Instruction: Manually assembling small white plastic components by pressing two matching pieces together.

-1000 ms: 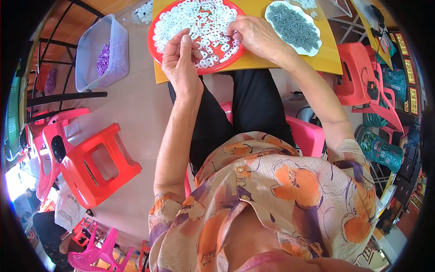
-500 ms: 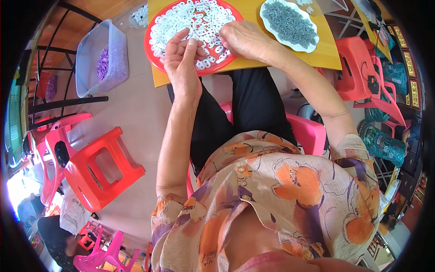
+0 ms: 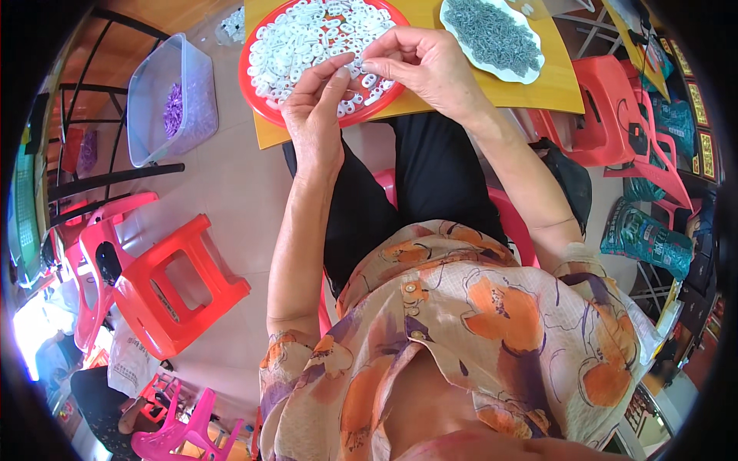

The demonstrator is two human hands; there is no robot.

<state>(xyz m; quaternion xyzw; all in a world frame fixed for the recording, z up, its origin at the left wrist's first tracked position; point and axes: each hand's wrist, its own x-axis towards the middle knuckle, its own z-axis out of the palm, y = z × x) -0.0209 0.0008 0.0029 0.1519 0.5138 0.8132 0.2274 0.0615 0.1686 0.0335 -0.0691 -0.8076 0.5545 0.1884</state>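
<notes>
A round red tray (image 3: 247, 83) holds many small white plastic pieces (image 3: 296, 50), each with a hole or slot. Over its near part, my left hand (image 3: 317, 111) has its thumb and index fingertips pinched together. My right hand (image 3: 437, 73) faces it from the right, thumb and index finger closed in a pinch, the other fingers curled. The two pinches nearly meet; whatever is between the fingertips is too small to make out. To the right of my right hand, a white scalloped dish (image 3: 532, 75) is heaped with small grey pieces (image 3: 492, 34).
The tray and dish stand on a yellow table (image 3: 550, 100). On the left are a clear plastic bin (image 3: 146, 138) with purple pieces (image 3: 175, 111), a dark metal rack (image 3: 92, 88) and a red stool (image 3: 173, 288). Red chairs (image 3: 596, 115) and a green bag (image 3: 649, 238) are on the right.
My right hand has lifted off the tray's right side and turned, its pinch moving left to my left fingertips. My left thumb and index finger have come together.
</notes>
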